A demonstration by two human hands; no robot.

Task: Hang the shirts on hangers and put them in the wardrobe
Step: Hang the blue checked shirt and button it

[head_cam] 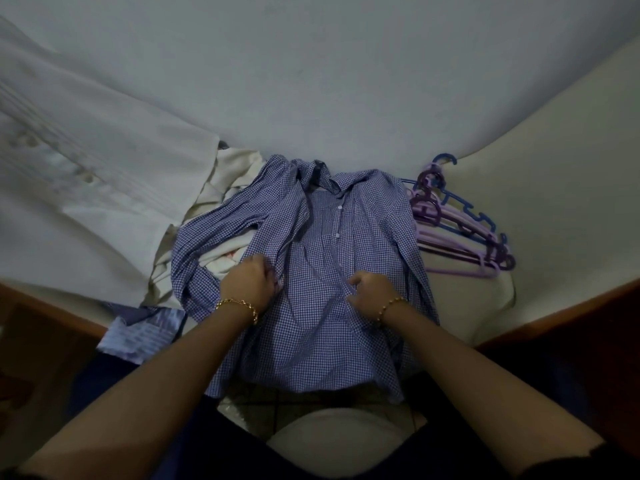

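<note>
Pale grey bed (346,81) filling the upper view, wooden frame (561,317) along the near edge on both sides, dim light. Cream-white cloth (86,168) spread wide over the left part of the bed. Blue-and-white checked shirt (311,306) laid front-up at the near edge, collar toward the far side, hem hanging over the edge, left sleeve draped across crumpled cream garments (228,188). Both forearms reaching forward from below, a gold bracelet on each wrist. Left hand (247,277) curled, fingers closed on a fold of the shirt just left of the placket. Right hand (372,287) curled too, thumb and fingers pinching the button placket at mid-chest. Stack of purple and blue plastic hangers (460,226) lying just beside the shirt's right shoulder, hooks toward the far side. Striped light-blue garment (142,334) bunched at the near left edge.
</note>
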